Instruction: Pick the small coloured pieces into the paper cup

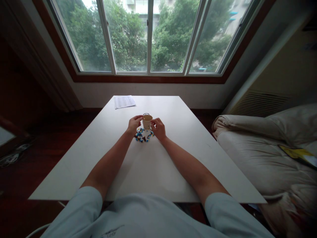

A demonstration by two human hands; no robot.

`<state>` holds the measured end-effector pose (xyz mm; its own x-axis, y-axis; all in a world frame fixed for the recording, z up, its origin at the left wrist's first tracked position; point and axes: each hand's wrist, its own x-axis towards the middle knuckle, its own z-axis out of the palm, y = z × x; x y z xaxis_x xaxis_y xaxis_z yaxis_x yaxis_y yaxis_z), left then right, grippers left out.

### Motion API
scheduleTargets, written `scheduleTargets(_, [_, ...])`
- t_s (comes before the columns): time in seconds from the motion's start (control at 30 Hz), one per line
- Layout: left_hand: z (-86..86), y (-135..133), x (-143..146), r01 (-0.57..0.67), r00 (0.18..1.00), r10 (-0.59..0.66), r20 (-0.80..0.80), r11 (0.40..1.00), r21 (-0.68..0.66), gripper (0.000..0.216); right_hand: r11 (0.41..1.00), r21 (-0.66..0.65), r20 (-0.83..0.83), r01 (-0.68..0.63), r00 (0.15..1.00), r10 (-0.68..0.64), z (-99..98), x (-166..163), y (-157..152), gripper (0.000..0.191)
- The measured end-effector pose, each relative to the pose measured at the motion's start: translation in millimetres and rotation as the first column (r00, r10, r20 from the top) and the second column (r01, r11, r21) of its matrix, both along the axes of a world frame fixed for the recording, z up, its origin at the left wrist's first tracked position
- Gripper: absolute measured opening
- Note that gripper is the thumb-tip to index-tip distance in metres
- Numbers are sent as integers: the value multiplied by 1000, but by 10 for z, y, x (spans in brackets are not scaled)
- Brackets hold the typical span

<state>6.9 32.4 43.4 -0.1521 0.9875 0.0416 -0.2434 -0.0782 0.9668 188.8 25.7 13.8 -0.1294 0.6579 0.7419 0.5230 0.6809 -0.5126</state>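
A beige paper cup [147,124] stands upright near the middle of the white table [148,172], its mouth facing up. From the left, my left hand [134,123] reaches the rim with its fingers pinched together; whatever is between them is too small to make out. On the other side, my right hand [158,128] is closed, with thumb and finger at the cup's right wall near the rim. Small blue, white, brown and yellow pieces [141,136] lie scattered around the front and sides of the cup. A thin dark curved outline shows just behind the rim, its kind unclear.
Printed paper sheets [124,101] lie at the table's far left corner. Beyond the far edge is a wall with a wide window [148,39]. A beige sofa [250,155] stands to the right, with a yellow and dark item [298,154] on it.
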Motion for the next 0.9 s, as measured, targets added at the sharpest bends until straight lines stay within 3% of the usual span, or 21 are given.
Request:
scheduleTargets(0.4, [153,-64,-94,3,993,0,-116,1000,31,25,996,51,-31,70,997,-69,42,14,-11,30])
scheduleTargets(0.57, [124,-45,-164,58,963,-45,-266,997,41,20,997,-48,-144,58,987,-64,98,-13,-16,35])
scheduleTargets(0.67, [88,-25,-254,49,847,-6,-532,997,68,16,995,-86,-166,43,985,-56,103,-17,-1,37])
scheduleTargets(0.77, [77,-13,-399,6,614,68,-786,996,91,11,996,-85,-137,36,989,-47,82,-20,23,40])
scheduleTargets(0.83, [84,-4,-504,-41,521,108,-847,994,101,12,997,-78,-113,19,993,-28,61,-29,38,43])
scheduleTargets(0.9, [93,12,-601,-62,479,113,-871,994,95,14,997,-73,-102,-1,995,-6,41,-38,50,46])
